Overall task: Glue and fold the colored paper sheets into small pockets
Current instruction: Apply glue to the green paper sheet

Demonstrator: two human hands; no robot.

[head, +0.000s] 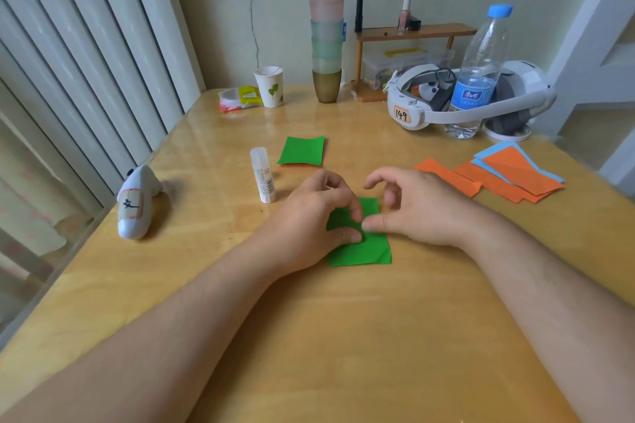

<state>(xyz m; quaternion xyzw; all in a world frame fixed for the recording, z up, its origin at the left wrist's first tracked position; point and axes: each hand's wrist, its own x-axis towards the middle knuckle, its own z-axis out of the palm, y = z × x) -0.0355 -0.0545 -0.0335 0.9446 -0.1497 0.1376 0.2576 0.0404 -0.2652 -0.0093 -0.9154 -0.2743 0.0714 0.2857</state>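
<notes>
- Two bare hands are pressed onto a small green paper sheet lying flat near the middle of a glossy light wooden table.
- The sheet's left part is covered by the left hand, whose fingertips and thumb are bent down onto the paper, close together.
- The sheet's right edge is pinned by the thumb of the right hand; the other fingers are raised and spread loosely, clamped on nothing.
- A creased corner is seen at the sheet's 5 o'clock.
- A white capped glue stick is seen lying on the table at 10 o'clock from the sheet, apart from both hands.
- A second green folded paper piece, with an orange edge beneath, is placed at 11 o'clock.
- A fanned stack of orange and light blue paper sheets is laid at 2 o'clock.
- A clear plastic water bottle with a blue cap is stood beyond it, inside the band of a white headset.
</notes>
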